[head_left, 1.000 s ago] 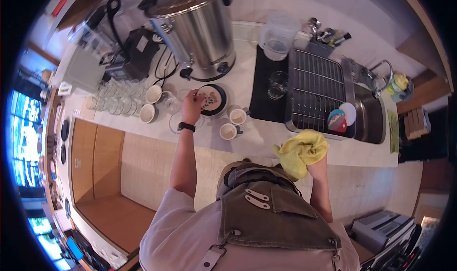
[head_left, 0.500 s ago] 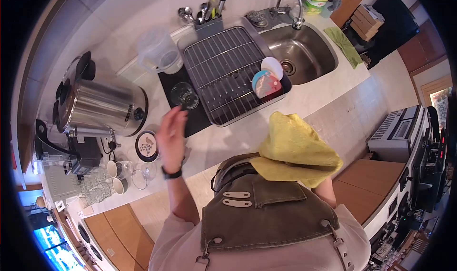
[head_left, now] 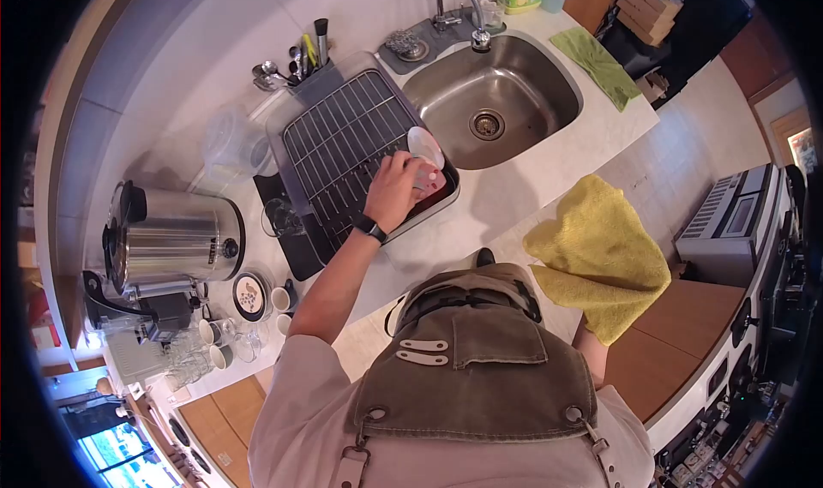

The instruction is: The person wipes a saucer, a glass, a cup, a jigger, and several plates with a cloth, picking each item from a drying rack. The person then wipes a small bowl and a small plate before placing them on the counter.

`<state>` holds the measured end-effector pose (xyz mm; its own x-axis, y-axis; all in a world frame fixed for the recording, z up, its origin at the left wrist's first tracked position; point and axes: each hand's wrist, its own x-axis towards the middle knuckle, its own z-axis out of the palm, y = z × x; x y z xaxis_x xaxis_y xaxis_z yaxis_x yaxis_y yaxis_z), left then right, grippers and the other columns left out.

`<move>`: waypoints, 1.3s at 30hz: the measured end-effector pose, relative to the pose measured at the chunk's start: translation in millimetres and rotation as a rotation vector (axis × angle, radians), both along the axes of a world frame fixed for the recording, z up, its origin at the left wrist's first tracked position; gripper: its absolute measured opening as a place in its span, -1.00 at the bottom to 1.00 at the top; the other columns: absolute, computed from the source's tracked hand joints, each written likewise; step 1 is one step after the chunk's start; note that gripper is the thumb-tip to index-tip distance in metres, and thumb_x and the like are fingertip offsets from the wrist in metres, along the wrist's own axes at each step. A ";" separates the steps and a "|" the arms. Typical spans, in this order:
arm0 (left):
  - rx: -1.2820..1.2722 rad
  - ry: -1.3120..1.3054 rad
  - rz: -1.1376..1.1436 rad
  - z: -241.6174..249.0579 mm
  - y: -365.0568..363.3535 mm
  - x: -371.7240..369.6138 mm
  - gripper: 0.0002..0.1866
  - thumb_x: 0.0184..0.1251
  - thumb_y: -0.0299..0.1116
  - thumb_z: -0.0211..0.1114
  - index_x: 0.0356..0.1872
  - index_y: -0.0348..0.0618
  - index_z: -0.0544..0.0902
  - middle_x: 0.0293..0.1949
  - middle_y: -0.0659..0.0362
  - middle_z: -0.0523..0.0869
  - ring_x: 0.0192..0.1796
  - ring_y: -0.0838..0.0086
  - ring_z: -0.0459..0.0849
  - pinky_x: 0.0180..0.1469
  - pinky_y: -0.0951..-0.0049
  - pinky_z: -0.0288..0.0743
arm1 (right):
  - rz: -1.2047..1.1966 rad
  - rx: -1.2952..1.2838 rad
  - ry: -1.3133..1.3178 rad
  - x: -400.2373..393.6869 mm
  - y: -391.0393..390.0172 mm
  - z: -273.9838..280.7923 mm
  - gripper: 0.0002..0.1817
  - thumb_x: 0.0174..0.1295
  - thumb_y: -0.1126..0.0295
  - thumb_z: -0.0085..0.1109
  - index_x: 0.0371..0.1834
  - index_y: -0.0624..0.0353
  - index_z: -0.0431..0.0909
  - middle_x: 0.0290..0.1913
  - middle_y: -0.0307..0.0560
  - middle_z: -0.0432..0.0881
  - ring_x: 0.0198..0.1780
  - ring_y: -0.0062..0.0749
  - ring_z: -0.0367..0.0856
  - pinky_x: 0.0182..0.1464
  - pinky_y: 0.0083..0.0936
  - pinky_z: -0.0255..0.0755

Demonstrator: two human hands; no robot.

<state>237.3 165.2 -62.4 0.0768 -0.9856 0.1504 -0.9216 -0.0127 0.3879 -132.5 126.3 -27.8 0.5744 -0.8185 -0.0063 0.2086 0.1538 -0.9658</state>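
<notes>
My left hand [head_left: 393,190], with a dark band at the wrist, reaches over the front right corner of the dish rack [head_left: 339,119]. Its fingers curl over a round patterned coaster [head_left: 429,179], pink where it shows, standing on edge; part of it is hidden behind the hand. Just behind stands a white disc [head_left: 424,143], also upright. On the right, a yellow cloth [head_left: 600,248] is draped over my right hand and hangs above the floor. The cloth covers those fingers, and only the forearm shows below it.
A steel sink [head_left: 549,102] lies right of the rack, with a green cloth [head_left: 596,66] beyond. To the left stand a clear pitcher [head_left: 231,145], a drinking glass [head_left: 283,218] on a black mat, a large steel urn [head_left: 176,235], a round bird-patterned coaster [head_left: 250,296] and several cups and glasses.
My left hand has moved from above the counter to the coaster in the rack. The yellow cloth has shifted right with my right hand. A dark mug beside the counter coaster has come into view.
</notes>
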 end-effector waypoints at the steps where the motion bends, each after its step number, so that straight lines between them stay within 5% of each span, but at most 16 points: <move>1: -0.003 0.008 0.006 4.2 -1.1 -1.2 -0.38 -0.07 -0.42 0.57 0.13 -0.05 0.57 0.07 0.12 0.50 0.12 0.12 0.53 0.20 0.17 0.52 | -0.023 -0.017 0.005 -4.4 -7.3 0.4 -0.34 0.10 0.38 0.51 0.28 0.26 0.47 0.23 -0.10 0.58 0.20 -0.39 0.56 0.27 -0.37 0.44; 9: -0.010 0.095 0.083 15.6 9.3 6.0 -0.49 0.07 -0.38 0.51 0.07 -0.07 0.51 -0.11 0.07 0.58 0.05 0.10 0.59 0.08 0.12 0.51 | -0.123 -0.203 0.056 -12.9 -67.0 15.3 -0.41 0.11 0.41 0.48 0.23 0.26 0.50 0.19 -0.12 0.60 0.17 -0.40 0.57 0.25 -0.38 0.44; 10: 0.047 0.249 0.213 21.0 13.7 6.5 -0.62 0.15 -0.41 0.48 -0.03 -0.12 0.53 -0.27 0.06 0.64 -0.09 0.14 0.68 -0.04 0.16 0.52 | -0.120 -0.234 0.060 -9.0 -76.3 18.7 -0.42 0.11 0.41 0.48 0.23 0.26 0.51 0.19 -0.12 0.60 0.17 -0.41 0.57 0.25 -0.38 0.44; 14: -0.047 0.507 0.414 72.6 26.1 13.2 -0.79 0.20 -0.47 0.44 -0.21 -0.20 0.59 -0.32 0.01 0.73 -0.20 0.31 0.77 -0.14 0.34 0.59 | -0.055 -0.375 0.055 26.1 -106.1 33.5 -0.45 0.12 0.42 0.46 0.20 0.26 0.53 0.17 -0.13 0.61 0.15 -0.41 0.58 0.23 -0.39 0.44; 19: -0.312 0.329 0.159 144.1 7.2 -27.3 -0.83 0.12 -0.49 0.43 -0.26 -0.18 0.65 -0.27 0.06 0.74 -0.18 0.19 0.72 0.14 0.29 0.53 | 0.206 -0.581 0.061 124.9 -118.9 51.8 -0.49 0.12 0.43 0.44 0.17 0.26 0.55 0.14 -0.14 0.63 0.13 -0.42 0.58 0.22 -0.40 0.45; 21: -0.653 0.311 0.106 142.4 -11.3 -49.9 -0.80 0.07 -0.58 0.43 -0.24 -0.18 0.70 -0.20 0.16 0.75 0.00 0.16 0.65 0.07 0.27 0.53 | 0.371 -0.622 0.120 173.8 -119.1 53.7 -0.51 0.13 0.44 0.43 0.16 0.26 0.56 0.13 -0.15 0.63 0.12 -0.43 0.58 0.21 -0.40 0.45; 23: -0.760 0.047 0.353 148.6 -4.5 -54.5 -0.81 0.06 -0.59 0.41 -0.27 -0.13 0.72 -0.14 0.17 0.72 0.10 0.10 0.59 0.21 0.19 0.42 | 0.500 -0.557 -0.003 208.4 -136.1 48.9 -0.62 0.15 0.46 0.40 0.05 0.26 0.62 0.03 -0.19 0.69 0.03 -0.45 0.63 0.15 -0.44 0.48; 24: -0.933 0.119 0.405 149.3 1.5 -57.6 -0.74 0.13 -0.57 0.41 -0.13 -0.11 0.69 -0.09 0.21 0.70 0.13 0.19 0.58 0.30 0.18 0.34 | 0.303 -0.649 -0.054 216.3 -117.9 71.5 -0.76 0.19 0.48 0.36 -0.07 0.26 0.68 -0.13 -0.26 0.74 -0.06 -0.48 0.67 0.08 -0.48 0.52; 27: -1.172 0.421 0.694 103.3 42.9 -67.8 -0.61 0.29 -0.50 0.38 0.14 -0.16 0.58 0.03 0.16 0.69 0.15 0.34 0.59 0.31 0.25 0.34 | 0.126 -0.783 -0.100 221.7 -126.3 69.9 -0.59 0.21 0.52 0.34 0.14 0.31 0.59 0.08 -0.05 0.69 0.04 -0.36 0.68 0.11 -0.41 0.56; 29: -0.648 1.058 0.662 51.2 79.7 -90.1 -0.53 0.43 -0.36 0.32 0.30 -0.21 0.45 0.07 0.08 0.67 0.24 0.36 0.54 0.25 0.21 0.41 | -0.030 -0.736 -0.164 232.9 -131.8 53.2 -0.51 0.22 0.52 0.34 0.24 0.31 0.51 0.11 0.01 0.66 0.09 -0.29 0.67 0.15 -0.29 0.58; 31: -0.161 1.150 0.282 41.1 87.3 -107.8 -0.46 0.46 -0.35 0.30 0.38 -0.25 0.36 0.23 0.02 0.57 0.24 0.40 0.51 0.31 0.23 0.39 | -0.073 -0.646 -0.251 247.0 -107.2 57.7 -0.48 0.23 0.50 0.34 0.28 0.31 0.46 0.15 0.03 0.63 0.11 -0.26 0.66 0.16 -0.23 0.60; 33: -0.495 1.140 0.221 40.2 73.6 -114.9 -0.41 0.48 -0.38 0.26 0.43 -0.26 0.27 0.30 0.04 0.49 0.25 0.43 0.51 0.31 0.28 0.39 | -0.156 -0.617 -0.290 264.5 -79.8 44.5 -0.47 0.25 0.47 0.34 0.28 0.32 0.46 0.19 0.04 0.61 0.11 -0.26 0.67 0.14 -0.23 0.60; 34: -0.678 1.166 0.295 50.4 71.7 -105.4 -0.42 0.47 -0.41 0.24 0.43 -0.26 0.25 0.32 0.06 0.47 0.27 0.44 0.50 0.32 0.31 0.39 | -0.016 -0.924 -0.250 264.4 -63.3 42.8 -0.44 0.31 0.44 0.27 0.37 0.35 0.38 0.30 0.08 0.53 0.22 -0.21 0.60 0.29 -0.22 0.48; 36: -1.047 1.145 0.439 70.7 67.8 -86.3 -0.42 0.45 -0.48 0.20 0.42 -0.26 0.22 0.36 0.09 0.43 0.32 0.46 0.47 0.33 0.37 0.38 | 0.081 -0.991 -0.245 261.6 -11.6 34.4 -0.38 0.36 0.42 0.21 0.46 0.35 0.27 0.38 0.11 0.45 0.35 -0.18 0.47 0.44 -0.25 0.27; 37: -1.285 1.246 0.487 95.2 71.7 -70.7 -0.45 0.43 -0.52 0.19 0.39 -0.26 0.26 0.35 0.08 0.45 0.34 0.45 0.46 0.34 0.39 0.38 | 0.188 -0.815 -0.201 259.7 9.5 28.4 -0.39 0.33 0.43 0.25 0.42 0.34 0.29 0.35 0.07 0.47 0.35 -0.24 0.45 0.42 -0.30 0.27; 39: -1.218 0.747 0.507 115.8 100.7 -44.8 -0.50 0.39 -0.54 0.20 0.33 -0.26 0.31 0.20 0.04 0.62 0.24 0.39 0.61 0.21 0.39 0.50 | 0.386 -0.646 -0.116 249.1 21.9 43.1 -0.32 0.29 0.43 0.31 0.44 0.32 0.25 0.36 0.04 0.45 0.37 -0.26 0.43 0.42 -0.33 0.26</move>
<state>192.4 266.0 53.4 0.7846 -0.1393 0.6042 -0.5116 0.4050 0.7577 116.6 148.1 15.3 0.7888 -0.3796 0.4835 0.3603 -0.3518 -0.8640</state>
